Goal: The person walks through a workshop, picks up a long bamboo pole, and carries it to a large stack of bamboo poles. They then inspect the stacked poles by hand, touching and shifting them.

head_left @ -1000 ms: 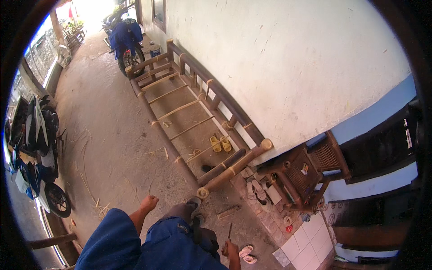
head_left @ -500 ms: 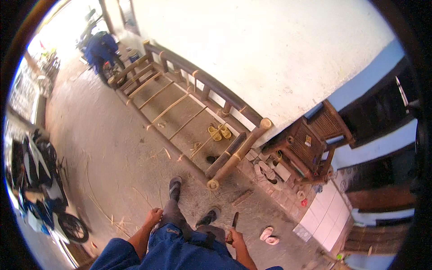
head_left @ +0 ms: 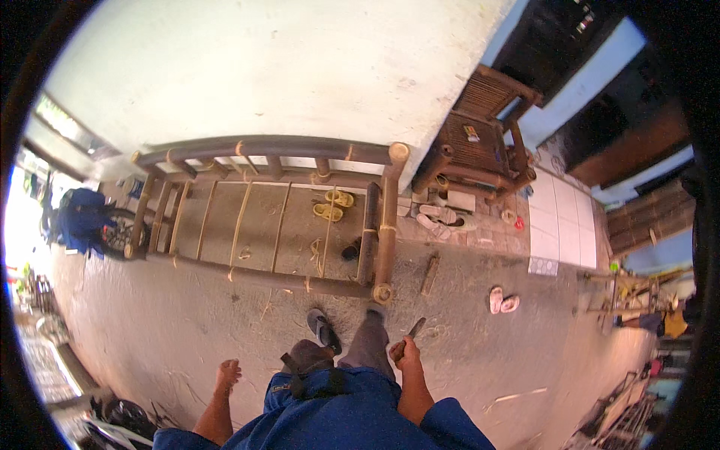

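A knife (head_left: 418, 327) with a short, broad, dark blade points up and forward from my right hand (head_left: 405, 352), whose fingers are wrapped round its handle. My left hand (head_left: 228, 373) hangs out to the side over the concrete floor, fingers loosely bent and apart, with nothing visible in it. Ahead of me is a long bamboo bench frame (head_left: 270, 279) with dark poles and a raised back rail. Thin pale bamboo slats (head_left: 241, 221) cross its seat with wide gaps between them. Neither hand touches the frame.
Yellow clogs (head_left: 328, 212) show beneath the frame, by the white wall (head_left: 247, 75). A bamboo chair (head_left: 480, 142) stands to the right near several shoes (head_left: 439, 217). Pink sandals (head_left: 502, 301) and a wood piece (head_left: 430, 274) lie on the floor. A motorbike (head_left: 116, 232) stands at left.
My view has turned right, and the bench frame now lies across in front of me. My feet have shifted in a step. My left hand has swung outward; the knife stays in my right.
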Action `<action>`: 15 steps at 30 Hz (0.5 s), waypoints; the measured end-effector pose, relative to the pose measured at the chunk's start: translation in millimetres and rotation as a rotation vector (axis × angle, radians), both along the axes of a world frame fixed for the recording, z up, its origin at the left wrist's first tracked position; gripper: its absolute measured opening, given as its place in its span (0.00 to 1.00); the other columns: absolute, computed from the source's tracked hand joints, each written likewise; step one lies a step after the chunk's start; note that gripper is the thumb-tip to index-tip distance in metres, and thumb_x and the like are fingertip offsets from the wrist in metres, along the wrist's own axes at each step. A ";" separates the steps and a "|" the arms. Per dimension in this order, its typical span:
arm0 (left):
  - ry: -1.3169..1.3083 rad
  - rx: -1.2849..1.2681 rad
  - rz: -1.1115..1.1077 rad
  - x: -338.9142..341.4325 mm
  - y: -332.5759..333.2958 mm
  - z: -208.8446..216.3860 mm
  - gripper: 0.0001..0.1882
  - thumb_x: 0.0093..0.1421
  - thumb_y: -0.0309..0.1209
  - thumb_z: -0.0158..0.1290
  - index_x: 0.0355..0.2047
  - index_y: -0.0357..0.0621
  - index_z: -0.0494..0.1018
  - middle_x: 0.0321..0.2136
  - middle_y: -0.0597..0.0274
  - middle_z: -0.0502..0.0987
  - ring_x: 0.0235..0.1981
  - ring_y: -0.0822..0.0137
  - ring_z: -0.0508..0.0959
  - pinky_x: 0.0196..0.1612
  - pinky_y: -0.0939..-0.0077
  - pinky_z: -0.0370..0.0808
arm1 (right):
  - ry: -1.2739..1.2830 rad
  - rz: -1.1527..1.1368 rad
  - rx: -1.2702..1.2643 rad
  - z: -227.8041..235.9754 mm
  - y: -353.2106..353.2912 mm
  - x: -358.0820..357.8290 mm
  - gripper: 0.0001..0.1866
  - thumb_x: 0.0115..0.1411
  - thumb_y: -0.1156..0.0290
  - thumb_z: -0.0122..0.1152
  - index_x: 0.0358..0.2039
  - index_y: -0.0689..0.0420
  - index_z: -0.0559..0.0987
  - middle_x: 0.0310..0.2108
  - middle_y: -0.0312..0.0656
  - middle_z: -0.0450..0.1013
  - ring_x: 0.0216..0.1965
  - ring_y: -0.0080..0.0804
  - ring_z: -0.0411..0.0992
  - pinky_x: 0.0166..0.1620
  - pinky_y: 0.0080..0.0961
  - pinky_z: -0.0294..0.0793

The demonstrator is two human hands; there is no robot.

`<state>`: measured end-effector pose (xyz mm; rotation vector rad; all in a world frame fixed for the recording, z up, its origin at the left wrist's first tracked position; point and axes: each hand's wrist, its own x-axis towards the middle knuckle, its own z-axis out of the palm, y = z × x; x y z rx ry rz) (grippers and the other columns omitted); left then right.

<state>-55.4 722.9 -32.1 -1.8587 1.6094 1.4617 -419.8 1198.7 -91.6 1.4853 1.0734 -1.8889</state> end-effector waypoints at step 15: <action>0.267 -0.165 -0.500 -261.8 -124.2 102.7 0.24 0.67 0.43 0.51 0.56 0.38 0.74 0.35 0.59 0.81 0.35 0.70 0.78 0.37 0.74 0.74 | -0.088 -0.351 -0.241 -98.5 -156.8 -35.1 0.18 0.68 0.57 0.51 0.27 0.58 0.72 0.22 0.45 0.72 0.24 0.40 0.74 0.23 0.37 0.77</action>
